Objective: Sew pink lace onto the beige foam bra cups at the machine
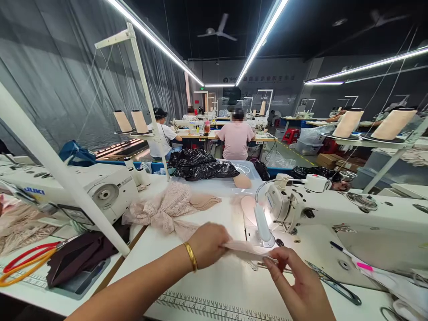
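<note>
Between my two hands a pale pink fabric piece (245, 249) is stretched, just in front of the sewing machine's needle area. My left hand (209, 245), with a gold bangle at the wrist, is closed on the fabric's left end. Thumb and fingers of my right hand (294, 276) pinch its right end. A lit sewing machine (317, 209) stands right behind, with another pale pink piece (248, 209) lying by its head. To the left on the white table lie a bunched lace cloth (170, 205) and a stack of beige fabric pieces (205, 202).
Thread snips (334, 281) and a marker pen (341, 249) lie at the right. A printed ruler (214, 307) runs along the table's front. Another sewing machine (83, 191) and red-and-orange-handled scissors (30, 263) are at left. Black plastic bags (203, 165) lie behind; people sit farther back.
</note>
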The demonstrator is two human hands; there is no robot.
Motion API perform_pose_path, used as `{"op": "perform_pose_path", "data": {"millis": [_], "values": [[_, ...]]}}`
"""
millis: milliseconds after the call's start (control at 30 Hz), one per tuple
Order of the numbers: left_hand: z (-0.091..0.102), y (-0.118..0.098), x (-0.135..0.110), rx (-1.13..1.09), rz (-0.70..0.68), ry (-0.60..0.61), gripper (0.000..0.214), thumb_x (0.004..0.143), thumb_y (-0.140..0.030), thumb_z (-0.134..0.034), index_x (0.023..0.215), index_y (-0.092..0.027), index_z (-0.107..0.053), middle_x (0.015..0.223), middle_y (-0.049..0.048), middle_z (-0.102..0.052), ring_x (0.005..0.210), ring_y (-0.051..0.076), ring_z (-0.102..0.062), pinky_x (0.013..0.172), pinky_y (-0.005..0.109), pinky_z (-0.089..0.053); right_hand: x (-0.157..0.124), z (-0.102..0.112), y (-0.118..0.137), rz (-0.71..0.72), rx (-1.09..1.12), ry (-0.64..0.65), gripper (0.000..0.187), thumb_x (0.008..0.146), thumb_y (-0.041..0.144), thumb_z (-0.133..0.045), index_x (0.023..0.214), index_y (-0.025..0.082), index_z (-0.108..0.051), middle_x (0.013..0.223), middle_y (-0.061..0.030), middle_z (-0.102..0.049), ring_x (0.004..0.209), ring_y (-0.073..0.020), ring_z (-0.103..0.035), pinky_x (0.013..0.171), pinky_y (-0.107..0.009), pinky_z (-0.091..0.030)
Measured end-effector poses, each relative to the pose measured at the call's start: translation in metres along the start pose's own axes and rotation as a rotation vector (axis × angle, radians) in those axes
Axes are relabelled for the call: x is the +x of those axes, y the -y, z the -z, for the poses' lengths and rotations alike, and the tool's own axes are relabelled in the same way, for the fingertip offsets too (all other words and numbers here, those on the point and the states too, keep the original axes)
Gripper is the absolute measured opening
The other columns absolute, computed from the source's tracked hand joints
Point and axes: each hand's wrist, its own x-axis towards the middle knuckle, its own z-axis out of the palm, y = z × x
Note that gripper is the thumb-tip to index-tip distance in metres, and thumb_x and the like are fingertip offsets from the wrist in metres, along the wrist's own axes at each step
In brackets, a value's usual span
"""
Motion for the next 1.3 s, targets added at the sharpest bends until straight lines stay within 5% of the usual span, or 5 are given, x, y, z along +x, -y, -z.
{"op": "perform_pose_path", "data": {"millis": [100, 233, 600, 867, 1300], "values": [[-0.001, 0.011, -0.001, 0.316, -0.120, -0.442, 0.038, 0.093, -0.013, -0.060, 0.130, -0.020, -0.068, 0.112, 0.0130, -0.069, 0.100, 0.027, -0.061, 0.089, 0.041, -0.047, 0.006, -0.009, -0.016, 0.370, -0.174, -0.024, 0.015, 0.103, 0.018, -0.052, 0.110, 0.027, -0.062, 0.099, -0.0044, -0.072, 0.080, -0.0182, -0.068, 0.071, -0.028, -0.057], [-0.011, 0.003, -0.008, 0.365, -0.239, -0.421, 0.064, 0.089, -0.046, -0.076, 0.143, -0.018, -0.055, 0.118, 0.0130, -0.065, 0.101, 0.030, -0.058, 0.097, 0.049, -0.040, 0.015, -0.013, -0.055, 0.624, -0.386, 0.121, 0.030, 0.101, 0.004, -0.042, 0.106, 0.025, -0.063, 0.101, -0.0054, -0.078, 0.086, -0.0199, -0.074, 0.074, -0.031, -0.061], [-0.070, -0.022, 0.067, 0.327, -0.500, 0.027, 0.013, 0.087, -0.020, -0.068, 0.077, -0.019, -0.059, 0.081, 0.0032, -0.064, 0.068, 0.019, -0.055, 0.060, 0.036, -0.038, 0.038, 0.022, -0.105, 0.670, -0.404, 0.374, 0.045, 0.097, 0.001, -0.043, 0.131, 0.024, -0.062, 0.122, -0.0061, -0.077, 0.116, -0.0194, -0.071, 0.094, -0.030, -0.061], [-0.085, -0.024, 0.058, 0.215, -0.466, -0.263, 0.022, 0.090, -0.019, -0.064, 0.072, -0.018, -0.053, 0.081, 0.0013, -0.059, 0.076, 0.018, -0.053, 0.070, 0.034, -0.038, 0.029, 0.031, -0.115, 0.502, -0.385, 0.508, 0.047, 0.098, 0.002, -0.040, 0.133, 0.027, -0.058, 0.113, -0.0084, -0.068, 0.102, -0.0227, -0.062, 0.084, -0.037, -0.058], [-0.088, -0.034, 0.068, 0.230, -0.424, -0.304, 0.006, 0.094, -0.023, -0.058, 0.091, -0.018, -0.061, 0.079, 0.0025, -0.060, 0.074, 0.021, -0.051, 0.075, 0.038, -0.041, 0.032, 0.030, -0.115, 0.441, -0.400, 0.487, 0.043, 0.096, 0.000, -0.039, 0.125, 0.025, -0.058, 0.106, -0.0074, -0.067, 0.091, -0.0235, -0.063, 0.068, -0.033, -0.053]]}}
